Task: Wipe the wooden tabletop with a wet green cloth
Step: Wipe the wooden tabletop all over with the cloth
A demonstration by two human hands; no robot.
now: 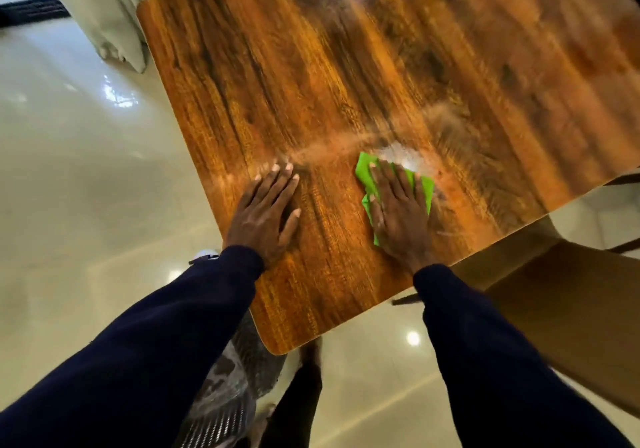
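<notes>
A glossy cream tile floor (69, 177) filled the left side of my feed, throwing back bright spots of light. A wooden tabletop (346, 77) with rounded corners ran diagonally across the middle and upper right of the frame. Much of its grain came through streaked with blur.

The green cloth (367, 167) lay flat on the wood, right of centre and not far from the table's lower right edge. The right hand (398, 212) lay on top of it, palm down. Its fingers were straight and slightly spread, pressing the cloth to the wood rather than clutching it. Green showed past the fingertips and along both sides of the hand.

Just above the cloth's upper edge I saw a pale wet patch (407, 156). A faint hazy smear (332, 146) ran from it leftward toward the other hand. The left hand (266, 212) rested flat on bare wood left of the cloth and apart from it, fingers extended, holding nothing.

Both arms wore dark navy sleeves (156, 343) that came in from the bottom corners. In the upper left a pale curtain (104, 21) hung to the floor beside a dark mat (31, 11). A tan chair seat (571, 309) sat at the lower right, its top overlapped by the table edge. Grey patterned fabric (221, 395) showed at bottom centre, too blurred for me to identify.
</notes>
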